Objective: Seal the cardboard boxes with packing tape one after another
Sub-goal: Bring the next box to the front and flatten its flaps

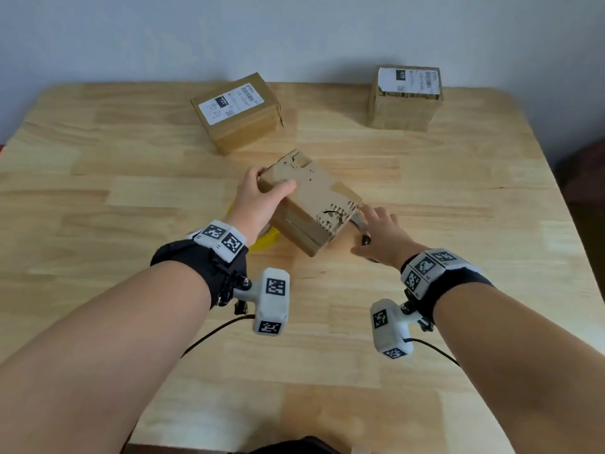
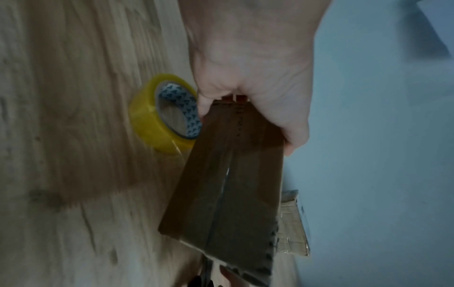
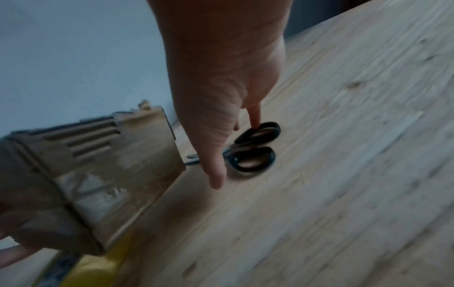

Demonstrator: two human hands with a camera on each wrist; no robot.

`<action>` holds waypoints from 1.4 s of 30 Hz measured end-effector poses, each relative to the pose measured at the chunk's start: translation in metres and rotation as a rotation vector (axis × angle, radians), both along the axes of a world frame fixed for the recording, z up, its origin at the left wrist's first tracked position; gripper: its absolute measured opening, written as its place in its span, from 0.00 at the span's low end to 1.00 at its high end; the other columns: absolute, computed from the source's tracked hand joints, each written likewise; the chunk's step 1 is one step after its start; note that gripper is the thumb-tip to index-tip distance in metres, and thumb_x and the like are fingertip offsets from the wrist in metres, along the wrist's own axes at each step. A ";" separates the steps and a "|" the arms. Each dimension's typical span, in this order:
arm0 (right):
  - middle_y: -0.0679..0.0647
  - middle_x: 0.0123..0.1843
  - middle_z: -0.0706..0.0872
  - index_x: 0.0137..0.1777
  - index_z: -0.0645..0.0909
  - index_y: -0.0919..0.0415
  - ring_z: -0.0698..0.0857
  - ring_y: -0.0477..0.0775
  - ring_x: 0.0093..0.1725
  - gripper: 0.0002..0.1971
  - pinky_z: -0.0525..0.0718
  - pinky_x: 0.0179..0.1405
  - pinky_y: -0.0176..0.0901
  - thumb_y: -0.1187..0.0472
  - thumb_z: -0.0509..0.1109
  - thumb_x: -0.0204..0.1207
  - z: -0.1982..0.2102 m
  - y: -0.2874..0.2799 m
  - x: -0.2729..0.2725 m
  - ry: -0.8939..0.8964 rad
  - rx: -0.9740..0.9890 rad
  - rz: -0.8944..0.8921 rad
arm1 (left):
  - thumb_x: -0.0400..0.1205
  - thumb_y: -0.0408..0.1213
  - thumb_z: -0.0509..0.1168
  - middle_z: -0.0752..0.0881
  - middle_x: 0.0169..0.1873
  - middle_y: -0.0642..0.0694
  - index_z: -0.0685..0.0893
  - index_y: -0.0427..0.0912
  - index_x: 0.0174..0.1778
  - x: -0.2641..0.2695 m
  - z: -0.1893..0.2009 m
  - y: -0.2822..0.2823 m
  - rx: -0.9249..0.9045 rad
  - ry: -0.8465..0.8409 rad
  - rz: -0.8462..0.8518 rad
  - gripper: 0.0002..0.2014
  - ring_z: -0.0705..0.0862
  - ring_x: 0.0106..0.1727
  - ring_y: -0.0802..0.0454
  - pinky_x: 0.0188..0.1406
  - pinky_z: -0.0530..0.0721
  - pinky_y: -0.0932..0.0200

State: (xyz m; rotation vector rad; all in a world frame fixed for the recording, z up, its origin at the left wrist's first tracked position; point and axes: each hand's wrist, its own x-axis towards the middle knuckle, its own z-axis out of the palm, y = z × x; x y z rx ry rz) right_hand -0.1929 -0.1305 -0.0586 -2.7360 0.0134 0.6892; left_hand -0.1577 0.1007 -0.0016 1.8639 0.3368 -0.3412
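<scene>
left hand (image 1: 262,198) grips a box (image 1: 311,201), tilted above the table (image 1: 131,191). right hand (image 1: 381,232), fingers loose, touches scissors (image 3: 255,147) (blades hidden). yellow tape (image 2: 159,114) lies mostly hidden under the box.

A wooden table (image 1: 458,198) fills most of the head view. Its top is made of light, jointed planks with visible grain, and its far corners are rounded. Behind the table stands a plain wall (image 1: 294,31) of pale grey-blue colour, without any decoration. The light is soft and even, and the shadows on the wood are weak. At the right edge, beside the table, a dark brown piece of furniture (image 1: 586,178) is partly visible; its kind cannot be told.
</scene>
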 end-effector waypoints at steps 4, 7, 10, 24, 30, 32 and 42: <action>0.57 0.69 0.70 0.73 0.72 0.46 0.67 0.62 0.68 0.21 0.75 0.63 0.55 0.54 0.66 0.80 -0.020 -0.007 -0.005 -0.082 -0.124 0.059 | 0.71 0.57 0.73 0.82 0.60 0.50 0.72 0.56 0.64 -0.002 -0.011 -0.004 -0.012 0.015 -0.037 0.28 0.83 0.58 0.53 0.57 0.82 0.54; 0.56 0.64 0.72 0.69 0.75 0.48 0.67 0.60 0.62 0.18 0.75 0.57 0.50 0.54 0.67 0.79 -0.021 -0.023 -0.003 -0.099 -0.079 -0.053 | 0.78 0.47 0.70 0.83 0.57 0.52 0.71 0.52 0.66 0.001 -0.011 -0.017 -0.058 0.011 -0.079 0.22 0.83 0.55 0.59 0.46 0.80 0.67; 0.57 0.66 0.73 0.69 0.77 0.49 0.68 0.61 0.63 0.18 0.74 0.63 0.53 0.54 0.66 0.80 -0.015 -0.044 0.001 -0.075 -0.047 -0.111 | 0.80 0.46 0.69 0.82 0.59 0.51 0.69 0.47 0.70 0.004 -0.013 -0.033 -0.025 0.000 -0.141 0.24 0.82 0.55 0.60 0.46 0.80 0.69; 0.56 0.67 0.72 0.75 0.72 0.55 0.77 0.52 0.51 0.19 0.78 0.54 0.43 0.54 0.61 0.85 0.034 -0.017 0.030 -0.196 0.278 -0.065 | 0.83 0.48 0.63 0.68 0.71 0.38 0.69 0.44 0.74 0.024 -0.026 -0.069 0.806 -0.291 -0.331 0.25 0.70 0.69 0.39 0.66 0.73 0.47; 0.58 0.66 0.71 0.72 0.70 0.59 0.76 0.57 0.63 0.21 0.77 0.66 0.51 0.56 0.66 0.82 0.035 -0.002 0.041 -0.142 0.179 -0.073 | 0.86 0.47 0.59 0.62 0.79 0.43 0.64 0.52 0.81 0.023 -0.020 -0.060 0.852 -0.265 -0.698 0.26 0.59 0.78 0.39 0.73 0.68 0.45; 0.58 0.67 0.70 0.71 0.71 0.60 0.74 0.57 0.64 0.21 0.74 0.68 0.49 0.55 0.68 0.81 0.036 -0.001 0.041 -0.124 0.189 -0.053 | 0.86 0.45 0.59 0.60 0.81 0.44 0.64 0.51 0.81 0.023 -0.020 -0.053 0.849 -0.291 -0.720 0.26 0.56 0.80 0.40 0.77 0.64 0.45; 0.58 0.65 0.69 0.58 0.76 0.61 0.72 0.56 0.63 0.14 0.73 0.67 0.46 0.55 0.71 0.78 0.033 0.003 0.044 -0.146 0.161 -0.015 | 0.87 0.44 0.55 0.71 0.71 0.46 0.74 0.57 0.72 0.014 -0.025 -0.063 0.912 -0.454 -0.823 0.17 0.68 0.69 0.40 0.69 0.68 0.43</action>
